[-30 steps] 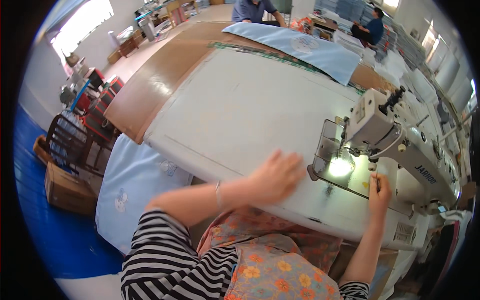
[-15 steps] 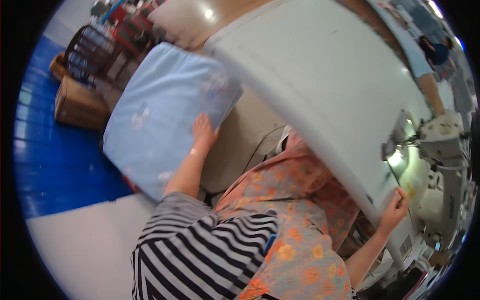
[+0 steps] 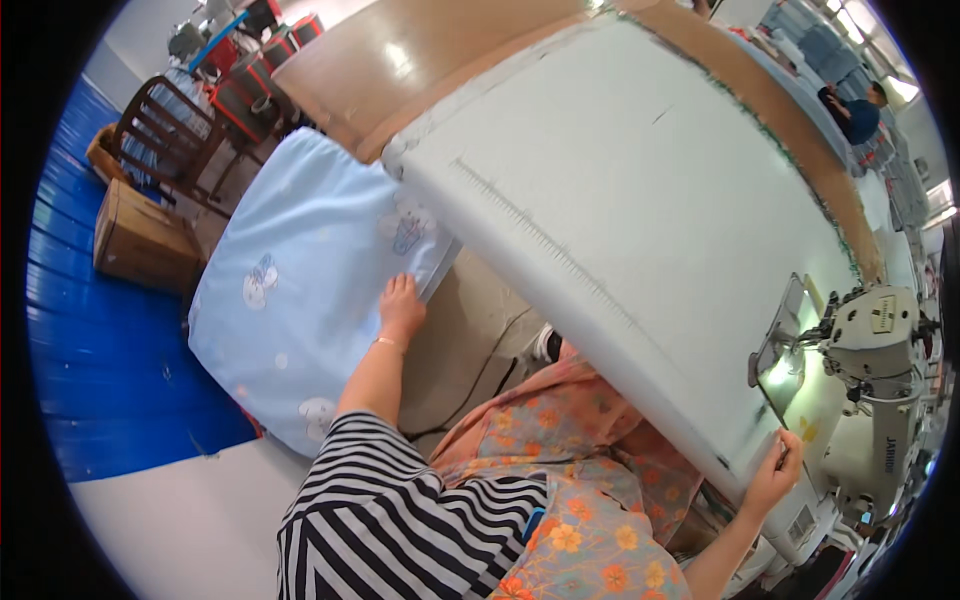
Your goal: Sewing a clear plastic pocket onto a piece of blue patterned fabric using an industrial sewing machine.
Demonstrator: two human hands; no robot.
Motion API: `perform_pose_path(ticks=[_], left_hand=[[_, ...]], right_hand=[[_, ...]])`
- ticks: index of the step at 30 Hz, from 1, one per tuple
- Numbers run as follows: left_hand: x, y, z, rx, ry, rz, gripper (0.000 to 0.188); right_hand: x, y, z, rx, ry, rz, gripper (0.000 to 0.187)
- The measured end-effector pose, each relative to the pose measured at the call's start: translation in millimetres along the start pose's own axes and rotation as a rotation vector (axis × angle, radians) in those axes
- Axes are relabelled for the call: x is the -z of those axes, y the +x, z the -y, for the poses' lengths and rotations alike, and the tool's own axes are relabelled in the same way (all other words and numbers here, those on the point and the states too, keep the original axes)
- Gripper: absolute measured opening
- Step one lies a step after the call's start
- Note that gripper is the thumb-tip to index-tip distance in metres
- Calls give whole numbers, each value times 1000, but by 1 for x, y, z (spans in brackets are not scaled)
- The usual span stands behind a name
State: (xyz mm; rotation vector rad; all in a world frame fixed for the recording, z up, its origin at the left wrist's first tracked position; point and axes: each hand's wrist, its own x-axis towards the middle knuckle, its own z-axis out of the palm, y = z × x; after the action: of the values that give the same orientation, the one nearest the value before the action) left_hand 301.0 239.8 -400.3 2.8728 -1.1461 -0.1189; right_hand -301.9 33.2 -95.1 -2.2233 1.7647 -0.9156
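My left hand reaches down to my left and lies on a stack of pale blue fabric printed with small cartoon figures, fingers at its near edge. My right hand rests on the front edge of the white sewing table, fingers curled over the rim, close to the white sewing machine and its lit needle area. I wear a striped sleeve and a flowered apron.
A wooden box and a dark wooden chair stand on the blue floor beyond the fabric stack. A brown tabletop extends behind the white one. Another person sits far off at the upper right.
My left hand left the table top, swung down to the left onto the blue fabric stack, and now sits nearer its edge. My right hand stayed by the machine.
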Motion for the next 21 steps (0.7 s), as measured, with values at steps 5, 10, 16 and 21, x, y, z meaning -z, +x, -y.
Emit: perform_pose_path(ticks=[5,10,16,21], left_hand=[[16,26,50,157,-209,-93,22],[148,67,76,334,-1639,-525,31],[316,102,-83,-146,-1518,-654,37],[322,21,-315,-716,-1515,-77,28]], right_hand=[[-2,1,10,69,14,-21,9],[-6,1,14,86,73,-53,8],[-6,3,14,165,133,-81,11],[-9,-1,39,280,201,-51,28]])
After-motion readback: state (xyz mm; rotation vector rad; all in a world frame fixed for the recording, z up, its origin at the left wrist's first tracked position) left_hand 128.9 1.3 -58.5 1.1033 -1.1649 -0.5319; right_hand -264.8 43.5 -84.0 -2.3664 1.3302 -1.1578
